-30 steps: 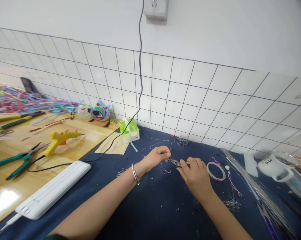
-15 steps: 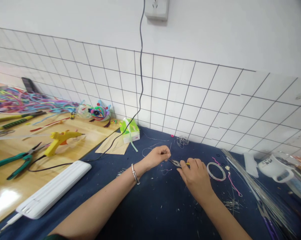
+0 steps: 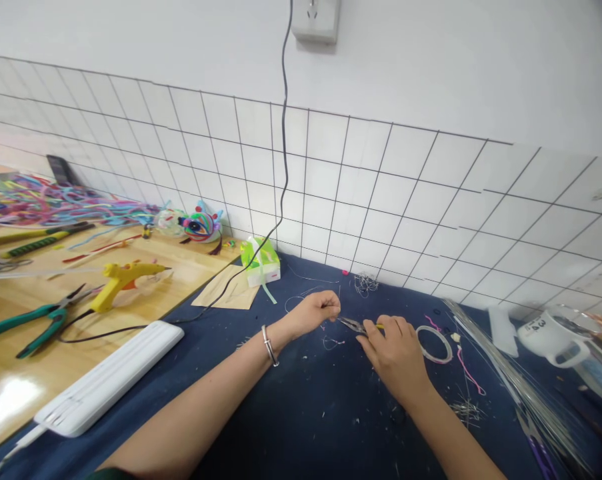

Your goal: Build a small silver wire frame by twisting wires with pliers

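My right hand point(image 3: 395, 353) is wrapped round a pair of pliers point(image 3: 353, 325) with yellow on the handles. Their metal jaws point left, toward my left hand point(image 3: 318, 313). That hand is closed in a pinch, and a thin wire point(image 3: 339, 293) shows at its fingertips; part of the wire is hidden by the fingers. The plier tips are very near the pinched fingers, and whether they grip the wire is too small to tell. A fine wire loop point(image 3: 293, 305) shows just behind my left hand. Small pink-tipped wire bits point(image 3: 333, 343) lie on the dark blue cloth point(image 3: 325, 413) below.
At left are a yellow glue gun point(image 3: 115, 283), green-handled pliers point(image 3: 51, 320) and a white power strip point(image 3: 111, 380). A ring of tape point(image 3: 435, 328), long straight wires point(image 3: 511, 373), purple scissors point(image 3: 535, 443) and a white mug point(image 3: 551, 337) lie at right. A tiled wall point(image 3: 331, 173) stands behind.
My right hand and the pliers have shifted slightly to the right, so more of the metal jaws shows. My left hand keeps its pinch in nearly the same place.
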Motion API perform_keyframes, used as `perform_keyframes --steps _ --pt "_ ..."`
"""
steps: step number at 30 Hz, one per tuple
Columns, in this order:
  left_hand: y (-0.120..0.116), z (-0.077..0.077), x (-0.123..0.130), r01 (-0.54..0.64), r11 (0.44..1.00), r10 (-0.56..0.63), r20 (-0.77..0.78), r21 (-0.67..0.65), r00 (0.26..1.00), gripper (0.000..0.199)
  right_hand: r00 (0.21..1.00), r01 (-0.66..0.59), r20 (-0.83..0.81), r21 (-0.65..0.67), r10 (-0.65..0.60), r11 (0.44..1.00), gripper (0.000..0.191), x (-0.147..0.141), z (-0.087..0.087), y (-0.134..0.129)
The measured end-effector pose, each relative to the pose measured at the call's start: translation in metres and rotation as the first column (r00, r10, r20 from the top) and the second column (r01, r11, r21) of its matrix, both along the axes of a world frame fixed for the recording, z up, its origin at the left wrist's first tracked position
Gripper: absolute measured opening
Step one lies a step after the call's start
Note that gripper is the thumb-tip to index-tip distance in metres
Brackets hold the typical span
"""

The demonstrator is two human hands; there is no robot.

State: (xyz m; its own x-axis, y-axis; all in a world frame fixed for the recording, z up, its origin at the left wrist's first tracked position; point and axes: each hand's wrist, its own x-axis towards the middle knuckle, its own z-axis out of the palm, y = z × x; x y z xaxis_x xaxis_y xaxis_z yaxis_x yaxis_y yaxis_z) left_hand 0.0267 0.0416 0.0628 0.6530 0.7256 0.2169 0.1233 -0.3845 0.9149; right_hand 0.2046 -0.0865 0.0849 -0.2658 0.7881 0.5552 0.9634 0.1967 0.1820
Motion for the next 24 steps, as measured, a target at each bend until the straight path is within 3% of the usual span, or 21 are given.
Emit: perform_keyframes --steps 6,13,24 --pt "0.001 0.004 -0.004 0.03 0.999 -0.028 -0.051 0.029 0.998 0.012 0.968 0.001 -0.249 -0.009 -0.003 1.0 0.026 0.016 -0.027 0.016" --pt "-0.013 0.002 -0.005 0.043 0.997 -0.041 0.029 -0.063 0.999 0.011 0.989 0.062 -0.123 -0.15 -0.081 0.987 0.026 0.022 -0.067 0.025" --pt "-0.042 -0.033 -0.031 -0.103 0.962 0.14 0.13 -0.254 0.982 0.008 0.994 0.073 -0.065 -0.185 -0.086 0.98 0.026 0.012 -0.085 0.023"
